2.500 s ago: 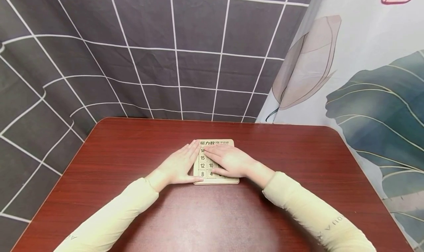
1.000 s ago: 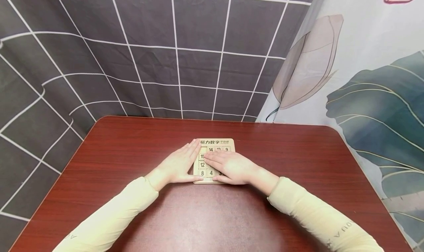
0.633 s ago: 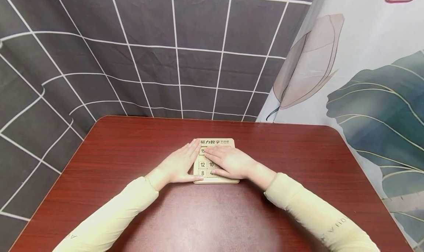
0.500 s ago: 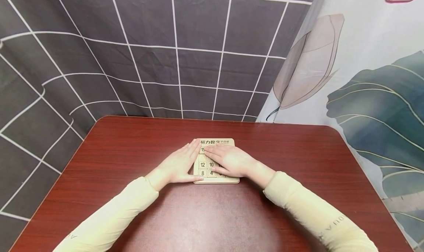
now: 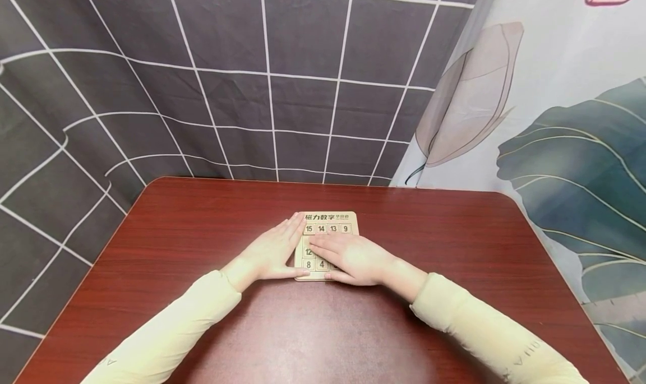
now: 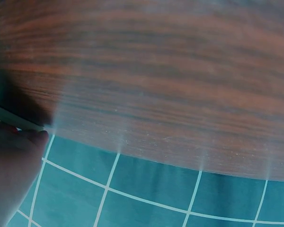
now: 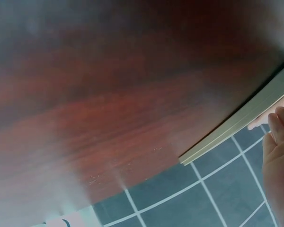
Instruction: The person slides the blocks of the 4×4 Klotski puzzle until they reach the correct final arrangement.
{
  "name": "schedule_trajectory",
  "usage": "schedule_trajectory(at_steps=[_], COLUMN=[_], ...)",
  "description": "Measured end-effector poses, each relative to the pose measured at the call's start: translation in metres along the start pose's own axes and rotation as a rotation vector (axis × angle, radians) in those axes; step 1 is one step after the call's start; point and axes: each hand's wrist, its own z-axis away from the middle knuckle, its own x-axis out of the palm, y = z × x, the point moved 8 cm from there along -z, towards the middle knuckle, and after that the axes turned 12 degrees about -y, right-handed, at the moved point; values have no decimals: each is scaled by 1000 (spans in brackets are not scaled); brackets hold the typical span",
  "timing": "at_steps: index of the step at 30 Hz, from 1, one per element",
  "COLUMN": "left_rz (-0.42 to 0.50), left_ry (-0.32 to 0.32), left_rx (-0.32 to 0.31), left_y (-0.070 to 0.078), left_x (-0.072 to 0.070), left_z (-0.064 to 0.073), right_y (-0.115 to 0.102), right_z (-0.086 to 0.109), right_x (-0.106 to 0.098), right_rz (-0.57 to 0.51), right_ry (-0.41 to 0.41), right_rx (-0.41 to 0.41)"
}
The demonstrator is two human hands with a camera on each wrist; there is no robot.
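Fingers straight and pressed together, the right hand (image 5: 355,258) lay across a number puzzle (image 5: 330,216) on the tabletop (image 5: 429,232), just below its top row of tiles (image 5: 321,228). The left hand (image 5: 275,250), fingers together, thumb apart, flanked the puzzle's left edge, its long axis seemingly running front to back. The right hand hid several numbers, unseen in the dim wrist views too

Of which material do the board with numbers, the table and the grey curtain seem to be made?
Board: perhaps wood, smooth and matte; pale tan, with lines along its edge like layers.
Table: seemingly wood or wood-look laminate, glossy; reddish grain, bright reflection.
Curtain: probably fabric, possibly thin plastic, dull; it hangs in soft folds.
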Motion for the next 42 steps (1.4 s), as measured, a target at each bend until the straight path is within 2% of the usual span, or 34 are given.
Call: schedule_trajectory(at_steps=[5,13,29,37,42], left_rz=[2,13,9,18,15], left_ry=[-1,0,0,-5,-5], left_rx=[0,3,-1,4,2], left_y=[0,-1,1,1,0], left_x=[1,2,1,0,0], left_z=[0,0,0,0,0], right_y=[-12,-13,8,-11,-25], right_z=[7,7,-6,6,15], right_x=[0,1,6,0,-3], right_rz=[44,75,17,31,35], right_ry=[31,48,-79,24,43], right_rx=[-51,-61,64,-34,-79])
